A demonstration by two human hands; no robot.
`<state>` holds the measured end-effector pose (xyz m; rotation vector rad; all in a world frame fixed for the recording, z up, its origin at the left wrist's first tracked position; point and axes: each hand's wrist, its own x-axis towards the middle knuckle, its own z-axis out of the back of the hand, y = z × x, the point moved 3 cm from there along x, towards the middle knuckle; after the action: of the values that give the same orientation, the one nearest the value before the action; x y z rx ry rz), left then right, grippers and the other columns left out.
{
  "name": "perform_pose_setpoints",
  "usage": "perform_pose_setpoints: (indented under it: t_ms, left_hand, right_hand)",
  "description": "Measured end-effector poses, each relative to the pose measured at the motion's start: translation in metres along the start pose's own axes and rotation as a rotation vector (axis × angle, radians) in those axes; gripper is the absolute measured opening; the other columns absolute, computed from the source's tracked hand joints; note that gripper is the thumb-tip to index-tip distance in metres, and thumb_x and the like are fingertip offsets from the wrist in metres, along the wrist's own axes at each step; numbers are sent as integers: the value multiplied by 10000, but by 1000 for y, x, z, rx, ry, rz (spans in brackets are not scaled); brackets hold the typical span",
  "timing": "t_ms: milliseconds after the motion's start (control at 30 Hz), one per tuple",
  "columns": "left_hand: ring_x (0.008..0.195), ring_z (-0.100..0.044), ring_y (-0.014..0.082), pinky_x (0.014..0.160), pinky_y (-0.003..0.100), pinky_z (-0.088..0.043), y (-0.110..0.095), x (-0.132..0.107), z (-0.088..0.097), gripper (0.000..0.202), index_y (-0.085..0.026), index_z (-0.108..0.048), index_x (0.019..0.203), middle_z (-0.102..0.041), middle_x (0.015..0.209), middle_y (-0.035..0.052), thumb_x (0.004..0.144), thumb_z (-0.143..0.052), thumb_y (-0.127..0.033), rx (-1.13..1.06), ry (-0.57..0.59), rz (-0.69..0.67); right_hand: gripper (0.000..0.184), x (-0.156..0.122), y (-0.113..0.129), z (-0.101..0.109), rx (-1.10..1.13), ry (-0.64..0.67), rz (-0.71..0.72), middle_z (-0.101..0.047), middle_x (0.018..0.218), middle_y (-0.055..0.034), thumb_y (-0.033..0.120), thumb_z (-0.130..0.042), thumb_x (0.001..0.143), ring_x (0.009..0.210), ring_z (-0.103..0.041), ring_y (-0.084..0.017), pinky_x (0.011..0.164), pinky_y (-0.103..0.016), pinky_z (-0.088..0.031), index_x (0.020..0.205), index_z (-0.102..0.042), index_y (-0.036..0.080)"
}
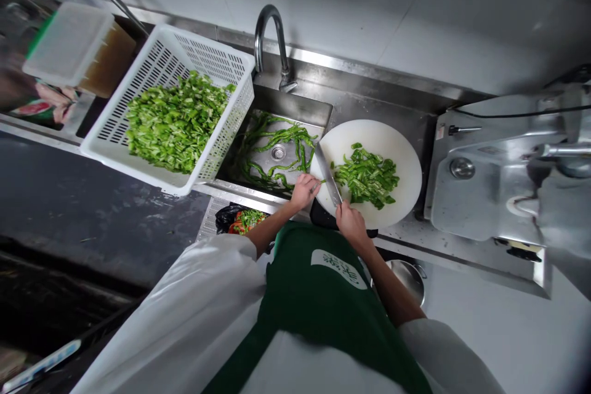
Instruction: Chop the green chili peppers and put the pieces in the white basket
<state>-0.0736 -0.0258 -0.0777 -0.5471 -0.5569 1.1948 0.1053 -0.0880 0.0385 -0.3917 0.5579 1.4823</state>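
Note:
A round white cutting board (397, 148) lies on the steel counter right of the sink, with a pile of cut green pepper pieces (367, 177) on it. My right hand (349, 221) is closed around the handle of a cleaver (327, 175), whose blade rests on the board left of the pile. My left hand (305, 189) sits at the board's left edge, fingers curled down beside the blade on something green I cannot make out. Whole green peppers (277, 141) lie in the sink (295, 108).
A white slotted basket (217, 61) full of chopped green pepper straddles the sink's left side. The tap (272, 37) rises behind. A lidded plastic tub (69, 43) stands far left, a steel machine (489, 178) on the right. A bin with scraps (242, 220) sits below.

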Motion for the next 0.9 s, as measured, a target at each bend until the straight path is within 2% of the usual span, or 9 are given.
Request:
perform_pose_setpoints:
  t_ms: [100, 200, 267, 333, 500, 600, 700, 767, 900]
  left_hand:
    - [1170, -581, 270, 1071, 488, -500, 0, 14, -2, 269, -205, -743, 1046, -681, 1126, 110, 1057, -497, -313, 22, -20, 12]
    - [1441, -458, 308, 1190, 543, -424, -6, 39, -8, 346, -190, -703, 1248, -598, 1422, 151, 1064, -468, -365, 78, -25, 5]
    - [1568, -314, 337, 1253, 574, -339, -17, 58, -18, 492, -154, -579, 1460, -445, 1614, 185, 1075, -443, -428, 115, 17, -6]
    - [1614, -215, 372, 1282, 602, -264, -34, 76, -34, 628, -112, -437, 1586, -297, 1703, 227, 1079, -418, -482, 134, 68, -10]
    - [1630, -125, 419, 1289, 655, -188, -82, 111, -81, 746, -108, -329, 1651, -119, 1757, 232, 1073, -375, -577, 79, 94, 12]
    - [1617, -169, 439, 1279, 683, -195, -100, 123, -103, 792, -118, -363, 1634, -128, 1750, 250, 1047, -391, -648, -52, 57, -22]
    - [1609, -215, 425, 1279, 664, -217, -103, 126, -114, 768, -191, -401, 1628, -181, 1740, 238, 1023, -449, -661, -139, 68, -175]
    - [1616, -190, 425, 1278, 667, -214, -99, 118, -110, 748, -204, -421, 1620, -216, 1732, 230, 1021, -464, -649, -125, 86, -212]
    - [1607, -33, 524, 1234, 764, -164, -89, 79, -82, 881, -181, -382, 1645, -177, 1741, 234, 964, -536, -717, 6, 133, -98]
  right_hand:
    - [325, 0, -17, 6, 48, -50, 50, -760, 961, -148, 336, -387, 1095, 883, -707, -252, 753, -296, -421, 1140, -648, 148]
    - [302, -12, -53, 17, 112, -187, 41, -732, 864, -114, 346, -419, 1082, 786, -669, -235, 690, -285, -368, 1064, -657, 162]
    - [298, -24, -84, 23, 105, -278, -53, -703, 794, -92, 347, -428, 1075, 702, -629, -214, 647, -281, -328, 1054, -660, 161]
    - [307, -34, -114, 27, 48, -332, -187, -690, 763, -90, 344, -427, 1075, 649, -602, -204, 628, -284, -311, 1083, -664, 148]
    - [381, -45, -165, 21, -30, -283, -487, -732, 826, -181, 340, -410, 1072, 734, -703, -282, 675, -333, -421, 1217, -667, 100]
    - [436, -42, -173, 5, 15, -226, -556, -743, 857, -238, 324, -369, 1065, 800, -744, -346, 695, -379, -478, 1261, -664, 70]
    - [461, -35, -164, -11, 64, -210, -551, -737, 831, -253, 345, -351, 1058, 783, -742, -379, 673, -408, -488, 1220, -687, 74]
    - [430, -32, -151, -18, 102, -204, -498, -737, 822, -237, 351, -378, 1054, 771, -731, -364, 677, -401, -478, 1196, -692, 93]
    - [346, -29, -136, -18, 217, -218, -393, -738, 854, -178, 325, -415, 1058, 753, -690, -277, 718, -352, -446, 1170, -677, 127]
